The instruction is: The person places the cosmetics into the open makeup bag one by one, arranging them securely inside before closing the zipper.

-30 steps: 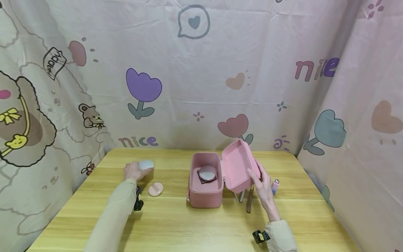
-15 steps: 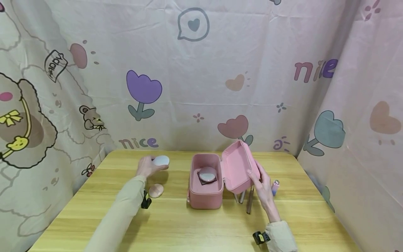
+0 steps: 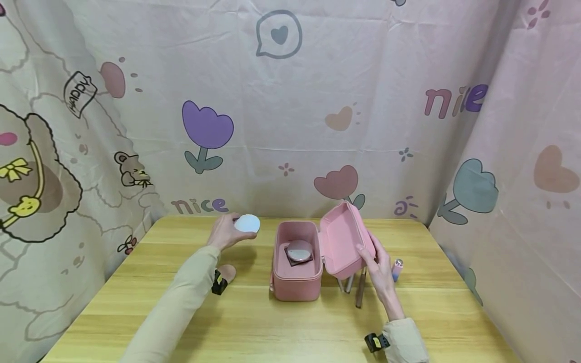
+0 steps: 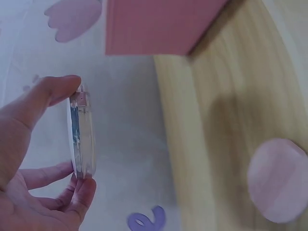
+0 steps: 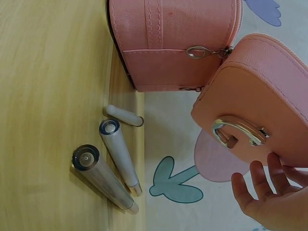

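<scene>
My left hand (image 3: 224, 232) pinches a round white compact (image 3: 247, 223) by its edge, raised above the table to the left of the pink cosmetic case (image 3: 297, 289). In the left wrist view the compact (image 4: 84, 134) stands edge-on between thumb and fingers, a small clasp on its clear rim. With my right hand (image 3: 380, 264) I hold the case's hinged lid (image 3: 342, 239) tilted back, thumb on its inner edge and fingers on the outside. A gold handle (image 5: 240, 132) sits on the lid's top. Inside the case, a shiny oval item (image 3: 300, 251) lies on a dark square one.
A pale pink puff (image 4: 278, 180) lies on the table (image 3: 254, 327), partly behind my left wrist camera in the head view. Several slim tubes, one a brown tube (image 5: 103, 180), lie under the lid. A pink-and-blue tube (image 3: 397, 269) stands beyond my right hand. A printed curtain (image 3: 272, 101) hangs behind.
My left hand has lifted the compact from the left side of the table and carried it right, toward the case. The right hand and the lid have stayed in place.
</scene>
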{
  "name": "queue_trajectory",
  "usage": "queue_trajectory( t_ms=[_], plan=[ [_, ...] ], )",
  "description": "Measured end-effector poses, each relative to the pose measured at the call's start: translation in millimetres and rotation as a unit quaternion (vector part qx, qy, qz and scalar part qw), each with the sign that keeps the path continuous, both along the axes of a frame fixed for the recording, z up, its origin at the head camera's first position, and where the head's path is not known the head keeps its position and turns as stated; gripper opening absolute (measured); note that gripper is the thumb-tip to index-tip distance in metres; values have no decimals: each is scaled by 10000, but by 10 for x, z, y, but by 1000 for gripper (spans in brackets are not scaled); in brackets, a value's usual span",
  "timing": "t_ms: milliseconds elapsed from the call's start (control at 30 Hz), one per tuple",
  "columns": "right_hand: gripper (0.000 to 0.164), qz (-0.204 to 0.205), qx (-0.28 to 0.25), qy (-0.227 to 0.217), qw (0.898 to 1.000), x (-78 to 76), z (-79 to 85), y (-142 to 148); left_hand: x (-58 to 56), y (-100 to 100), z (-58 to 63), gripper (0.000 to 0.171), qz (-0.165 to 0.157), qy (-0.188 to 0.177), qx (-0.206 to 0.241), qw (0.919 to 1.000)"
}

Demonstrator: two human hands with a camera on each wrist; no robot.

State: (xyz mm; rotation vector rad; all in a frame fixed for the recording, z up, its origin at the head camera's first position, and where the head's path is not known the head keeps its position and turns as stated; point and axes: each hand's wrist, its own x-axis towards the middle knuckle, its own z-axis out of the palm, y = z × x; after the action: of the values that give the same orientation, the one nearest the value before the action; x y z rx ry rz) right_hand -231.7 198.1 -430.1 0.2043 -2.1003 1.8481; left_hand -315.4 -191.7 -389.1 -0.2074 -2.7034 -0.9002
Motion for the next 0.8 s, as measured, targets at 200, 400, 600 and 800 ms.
queue_trajectory(
  t_ms=[200, 400, 600, 800],
  plan=[
    [61, 46, -13, -26, 10000, 6, 3, 2, 8, 182, 119, 70, -177, 13, -76, 9998],
    [61, 44, -19, 20, 10000, 6, 10, -4, 13, 360, 200, 73, -296, -142, -98, 9994],
    [61, 58, -9, 2, 10000, -5, 7, 3, -4, 518, 253, 75, -528, -225, -221, 9981],
    [62, 6, -11, -46, 10000, -6, 2, 5, -23, 672, 272, 75, -704, -245, -346, 9966]
  ],
)
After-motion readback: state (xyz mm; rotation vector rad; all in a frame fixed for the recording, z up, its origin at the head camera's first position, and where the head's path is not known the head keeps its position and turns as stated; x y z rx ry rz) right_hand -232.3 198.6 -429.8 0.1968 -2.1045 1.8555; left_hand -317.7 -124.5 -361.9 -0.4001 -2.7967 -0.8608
